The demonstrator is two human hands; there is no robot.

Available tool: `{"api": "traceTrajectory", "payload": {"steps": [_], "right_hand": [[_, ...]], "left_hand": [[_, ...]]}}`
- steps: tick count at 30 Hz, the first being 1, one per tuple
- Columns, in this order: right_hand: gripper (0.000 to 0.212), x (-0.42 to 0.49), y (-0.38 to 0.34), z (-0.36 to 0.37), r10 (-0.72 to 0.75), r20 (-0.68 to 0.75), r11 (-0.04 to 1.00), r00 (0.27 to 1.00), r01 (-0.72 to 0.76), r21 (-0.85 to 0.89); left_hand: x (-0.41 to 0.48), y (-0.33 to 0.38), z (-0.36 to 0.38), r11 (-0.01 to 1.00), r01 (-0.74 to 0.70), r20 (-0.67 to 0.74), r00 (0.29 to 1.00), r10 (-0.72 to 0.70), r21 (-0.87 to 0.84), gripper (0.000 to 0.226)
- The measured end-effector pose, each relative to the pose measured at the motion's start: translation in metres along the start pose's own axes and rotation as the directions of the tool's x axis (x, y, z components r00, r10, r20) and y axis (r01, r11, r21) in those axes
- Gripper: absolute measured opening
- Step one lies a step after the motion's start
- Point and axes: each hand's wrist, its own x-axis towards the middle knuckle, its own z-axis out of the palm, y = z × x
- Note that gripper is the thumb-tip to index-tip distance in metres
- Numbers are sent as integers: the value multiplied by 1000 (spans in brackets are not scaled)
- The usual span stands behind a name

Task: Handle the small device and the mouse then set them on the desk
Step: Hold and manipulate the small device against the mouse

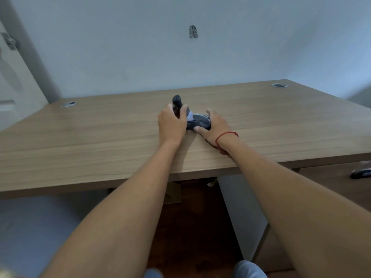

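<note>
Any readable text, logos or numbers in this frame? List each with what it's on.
None readable.
Mouse under the right hand: no legible logo; surface blurred.
Small device in the left hand: dark, no visible marking.
Desk: plain wood grain, no labels.
Wall patch: a scuff or hole, not text.

Both forearms bare, no sleeves in view. Thin red string bracelet (226, 136) round right wrist, behind right hand (212, 127). Left hand (171, 123) without rings or watch. Blurred blue-grey fabric (249, 269) at bottom edge, possibly jeans at knees.
</note>
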Motion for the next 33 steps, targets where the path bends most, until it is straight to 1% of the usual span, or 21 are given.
{"api": "traceTrajectory", "payload": {"steps": [2, 4, 5, 8, 10, 12, 13, 14, 16, 17, 18, 20, 22, 23, 25, 27, 28, 29, 31, 32, 33], "right_hand": [[78, 0, 1, 0, -1, 8, 1000, 1000, 1, 8], [77, 0, 2, 0, -5, 16, 1000, 1000, 5, 13], [77, 0, 2, 0, -8, 16, 1000, 1000, 8, 16], [76, 1, 3, 0, -21, 12, 999, 1000, 21, 26], [76, 1, 3, 0, -31, 8, 999, 999, 31, 29], [76, 0, 3, -1, -34, 6, 999, 999, 34, 42], [76, 0, 3, 0, -35, 4, 998, 999, 35, 49], [77, 0, 3, 0, -38, 3, 998, 999, 38, 57], [77, -1, 3, 0, -41, 6, 997, 999, 40, 72], [76, -1, 3, 0, -43, 9, 996, 999, 42, 74], [76, -1, 3, 0, -45, 12, 996, 999, 44, 73], [75, -1, 3, -1, -43, 23, 996, 999, 42, 75], [74, -2, 3, -2, -45, 24, 995, 999, 42, 91], [75, -2, 3, -1, -45, 19, 994, 999, 43, 98], [77, -3, 3, -1, -20, -2, 992, 1000, 20, 121], [78, -2, 2, 0, 32, -41, 991, 999, -26, 130], [76, -2, 1, 0, 57, -64, 993, 996, -50, 109], [72, -3, 0, 0, 70, -88, 995, 994, -63, 77], [65, -5, -1, 0, 62, -108, 997, 992, -58, 42], [60, -7, -2, 1, 47, -100, 998, 994, -42, 49], [56, -7, -2, 1, 30, -84, 998, 996, -26, 54]], "left_hand": [[2, -6, 0, 993, 63, -7, 998, -63, 95, 28], [4, -10, -2, 983, 128, -49, 991, -123, 130, 29], [4, -10, -2, 986, 121, -58, 992, -115, 113, 29], [1, -1, -1, 999, 32, -49, 998, -33, -21, 28], [-1, 0, 0, 1000, 15, -28, 999, -15, -3, 26], [2, -7, -1, 991, 112, -50, 993, -108, 74, 26], [4, -10, -3, 981, 180, -76, 982, -174, 77, 26], [6, -11, -4, 976, 213, -98, 973, -209, 40, 27], [7, -7, -4, 981, 179, -121, 975, -188, -82, 27], [6, -4, -4, 983, 145, -119, 980, -158, -108, 27], [4, -2, -3, 988, 119, -100, 987, -128, -95, 26], [3, -5, -1, 995, 96, -51, 994, -95, 16, 26], [3, -8, -2, 984, 131, -61, 990, -124, 124, 25], [3, -8, -2, 985, 116, -80, 991, -107, 127, 25], [0, -2, -1, 999, 4, -65, 998, -2, 35, 25], [-5, 5, 0, 995, -88, 17, 996, 88, -36, 23], [-7, 5, 1, 994, -105, 47, 993, 107, -37, 24], [-5, 2, 2, 995, -99, 57, 993, 100, -10, 25], [-1, -5, 2, 994, -20, 22, 1000, 18, 108, 27], [1, -7, 1, 990, 19, -8, 1000, -18, 137, 27], [1, -7, 1, 993, 26, -27, 999, -23, 118, 27]]}}
